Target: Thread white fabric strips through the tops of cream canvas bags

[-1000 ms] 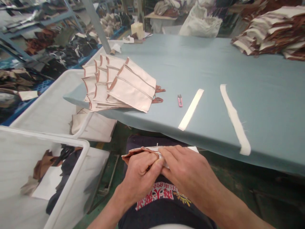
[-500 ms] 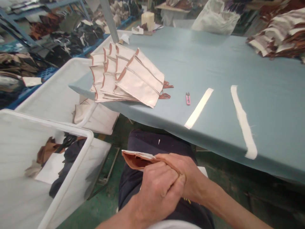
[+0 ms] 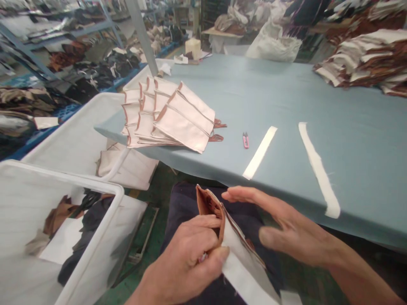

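Observation:
Over my lap, my left hand (image 3: 190,254) grips the rim of a cream fabric pouch (image 3: 243,258) with a brown lining. Its fingers reach inside the mouth and the thumb presses on the outside. The pouch's mouth gapes towards the upper left, and some brown strips show in it. My right hand (image 3: 286,224) is just right of the pouch, fingers stretched out and thumb apart, holding nothing. Whether its fingertips touch the pouch edge I cannot tell. Similar cream pouches (image 3: 184,118) lie overlapped in a pile on the table's left end, brown cords poking out at their right.
On the blue-green table (image 3: 270,93) lie pink thread snips (image 3: 246,140) and two pale strips, one straight (image 3: 260,152) and one frayed (image 3: 319,169). A heap of cream and brown pieces (image 3: 365,59) sits at the back right. White bins (image 3: 119,190) stand at the left.
My hands were clasped together around the pouch; now the right hand has let go and moved right. The pouch has turned more upright, its mouth wider. The view has tilted up slightly.

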Tool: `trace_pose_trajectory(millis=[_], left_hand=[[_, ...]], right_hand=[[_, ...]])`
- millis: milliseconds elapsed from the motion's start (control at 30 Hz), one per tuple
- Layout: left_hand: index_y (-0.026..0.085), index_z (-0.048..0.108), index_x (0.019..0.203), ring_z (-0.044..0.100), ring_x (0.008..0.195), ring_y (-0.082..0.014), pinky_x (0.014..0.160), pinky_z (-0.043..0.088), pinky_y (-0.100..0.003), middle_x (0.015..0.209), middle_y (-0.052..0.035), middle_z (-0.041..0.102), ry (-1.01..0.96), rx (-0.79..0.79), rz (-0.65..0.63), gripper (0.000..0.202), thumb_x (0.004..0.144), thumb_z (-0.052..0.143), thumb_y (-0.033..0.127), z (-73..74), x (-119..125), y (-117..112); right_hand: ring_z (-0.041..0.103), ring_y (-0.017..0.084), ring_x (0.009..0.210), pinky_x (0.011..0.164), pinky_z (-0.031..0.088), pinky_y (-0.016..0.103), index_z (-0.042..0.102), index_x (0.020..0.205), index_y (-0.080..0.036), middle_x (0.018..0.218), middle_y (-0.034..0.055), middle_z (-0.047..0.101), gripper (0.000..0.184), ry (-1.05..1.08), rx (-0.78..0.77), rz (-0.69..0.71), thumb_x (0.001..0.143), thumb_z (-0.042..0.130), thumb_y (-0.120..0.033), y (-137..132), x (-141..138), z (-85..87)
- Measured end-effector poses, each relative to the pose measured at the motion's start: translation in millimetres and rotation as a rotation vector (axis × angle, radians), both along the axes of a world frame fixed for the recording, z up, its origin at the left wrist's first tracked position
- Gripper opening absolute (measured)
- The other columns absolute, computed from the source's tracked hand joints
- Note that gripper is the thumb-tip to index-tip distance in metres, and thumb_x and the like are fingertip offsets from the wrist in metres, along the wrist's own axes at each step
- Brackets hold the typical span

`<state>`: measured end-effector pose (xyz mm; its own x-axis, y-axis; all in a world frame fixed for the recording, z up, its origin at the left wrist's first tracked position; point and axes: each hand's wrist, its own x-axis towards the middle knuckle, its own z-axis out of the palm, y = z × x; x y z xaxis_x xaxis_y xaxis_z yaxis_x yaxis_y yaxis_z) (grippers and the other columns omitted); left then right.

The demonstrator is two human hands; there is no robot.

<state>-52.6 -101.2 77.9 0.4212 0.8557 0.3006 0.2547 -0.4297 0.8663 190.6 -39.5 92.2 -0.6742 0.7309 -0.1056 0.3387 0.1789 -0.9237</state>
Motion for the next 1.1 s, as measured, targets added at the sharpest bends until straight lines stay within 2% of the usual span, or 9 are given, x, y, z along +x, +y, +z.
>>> trace_pose_trajectory(millis=[67, 267, 367, 467, 633, 700, 800, 967, 1100], left_hand=[[0.020, 0.043, 0.061, 0.064, 0.074, -0.0177, 0.077, 0.051, -0.029, 0.066, -0.0047, 0.063, -0.070, -0.079, -0.046, 0.044, 0.103, 0.050, 0.031, 11.9, -13.9, 11.5], [0.020, 0.035, 0.056, 0.054, 0.061, -0.0161, 0.061, 0.046, -0.030, 0.068, -0.0069, 0.063, -0.268, -0.322, -0.119, 0.061, 0.092, 0.062, 0.061, 48.1, -53.7, 56.3], [0.019, 0.034, 0.056, 0.048, 0.055, -0.0135, 0.052, 0.038, -0.027, 0.069, -0.0061, 0.063, -0.364, -0.375, -0.100, 0.062, 0.084, 0.068, 0.063, 55.5, -70.3, 64.2], [0.019, 0.032, 0.057, 0.050, 0.057, -0.0135, 0.053, 0.039, -0.026, 0.069, -0.0054, 0.064, -0.420, -0.350, -0.089, 0.061, 0.087, 0.067, 0.059, 59.4, -84.1, 62.1], [0.017, 0.057, 0.067, 0.069, 0.089, -0.0258, 0.077, 0.051, -0.032, 0.081, -0.0080, 0.071, -0.119, -0.219, -0.138, 0.046, 0.095, 0.062, 0.054, 75.0, -100.4, 63.1], [0.016, 0.070, 0.087, 0.068, 0.086, -0.0225, 0.077, 0.049, -0.029, 0.089, -0.0071, 0.075, 0.097, -0.130, -0.089, 0.032, 0.093, 0.065, 0.047, 83.4, -99.7, 67.2], [0.017, 0.073, 0.105, 0.066, 0.082, -0.0168, 0.076, 0.046, -0.025, 0.094, -0.0038, 0.075, 0.343, 0.034, -0.075, 0.021, 0.089, 0.067, 0.029, 94.6, -86.2, 72.1], [0.015, 0.068, 0.093, 0.063, 0.084, -0.0158, 0.087, 0.045, -0.027, 0.087, -0.0017, 0.071, 0.401, 0.284, -0.138, 0.016, 0.079, 0.061, 0.013, 105.4, -49.4, 74.9], [0.016, 0.061, 0.077, 0.052, 0.067, -0.0108, 0.070, 0.042, -0.023, 0.070, 0.0034, 0.060, 0.327, 0.209, -0.160, 0.007, 0.078, 0.057, 0.010, 102.4, -30.8, 79.8]], right_hand=[[0.056, 0.031, 0.136, 0.116, 0.042, 0.049, 0.061, 0.140, -0.023, 0.145, 0.0126, 0.063, 0.055, 0.136, 0.100, -0.057, 0.103, 0.046, -0.061, 17.7, -16.1, -2.5], [0.068, 0.025, 0.098, 0.090, 0.052, 0.039, 0.070, 0.113, -0.015, 0.108, 0.0123, 0.074, 0.071, 0.371, 0.233, 0.071, 0.102, 0.030, -0.073, 56.9, -73.7, 4.4], [0.062, 0.019, 0.079, 0.075, 0.048, 0.031, 0.070, 0.094, -0.016, 0.087, 0.0054, 0.070, 0.055, 0.337, 0.310, 0.084, 0.099, 0.047, -0.065, 62.7, -76.9, 19.2], [0.053, 0.014, 0.069, 0.066, 0.041, 0.026, 0.066, 0.083, -0.018, 0.074, -0.0011, 0.061, 0.023, 0.224, 0.337, 0.073, 0.093, 0.063, -0.038, 60.7, -72.3, 32.0], [0.050, 0.012, 0.070, 0.068, 0.038, 0.024, 0.062, 0.078, -0.019, 0.075, -0.0027, 0.059, 0.016, 0.212, 0.323, 0.104, 0.094, 0.061, -0.023, 51.3, -67.6, 43.8], [0.049, 0.012, 0.070, 0.067, 0.037, 0.024, 0.063, 0.080, -0.019, 0.075, -0.0032, 0.059, 0.015, 0.227, 0.303, 0.133, 0.095, 0.060, -0.023, 47.7, -67.1, 48.4], [0.047, 0.011, 0.068, 0.064, 0.036, 0.023, 0.062, 0.080, -0.019, 0.072, -0.0042, 0.057, 0.015, 0.226, 0.252, 0.182, 0.094, 0.061, -0.022, 43.5, -66.7, 56.6], [0.035, 0.010, 0.061, 0.055, 0.029, 0.023, 0.051, 0.072, -0.020, 0.069, -0.0062, 0.045, 0.025, 0.214, 0.134, 0.196, 0.094, 0.061, -0.027, 42.3, -60.8, 65.4], [0.033, 0.010, 0.061, 0.055, 0.028, 0.023, 0.048, 0.072, -0.020, 0.068, -0.0066, 0.041, 0.028, 0.170, 0.132, 0.138, 0.095, 0.062, -0.031, 42.7, -51.7, 61.5]])
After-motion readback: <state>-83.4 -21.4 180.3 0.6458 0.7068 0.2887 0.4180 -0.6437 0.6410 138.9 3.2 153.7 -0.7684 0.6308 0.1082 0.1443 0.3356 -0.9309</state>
